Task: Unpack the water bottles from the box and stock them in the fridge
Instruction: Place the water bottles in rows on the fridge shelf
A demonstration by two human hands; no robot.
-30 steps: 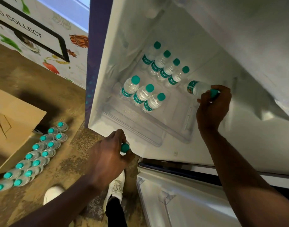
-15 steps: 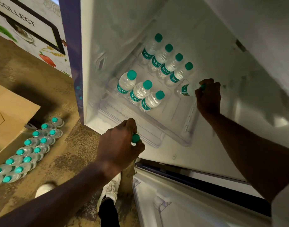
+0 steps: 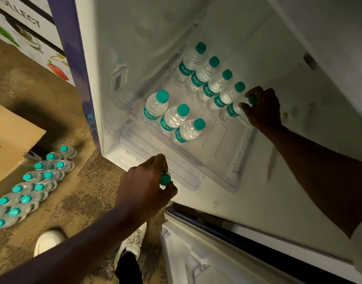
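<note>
Clear fridge tray (image 3: 217,146) carries upright bottles (image 3: 174,119) in 2 rows.

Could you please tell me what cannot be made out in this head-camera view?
1. Clear plastic teal-capped bottle in the left hand: the hand hides its body; only the cap shows.
2. Matching bottle in the right hand: fingers cover its neck; whether it is set down is unclear.
3. Brown cardboard box: cut off by the left edge; contents unseen.
4. Floor bottles: rows run off the left edge; count unknown.
</note>
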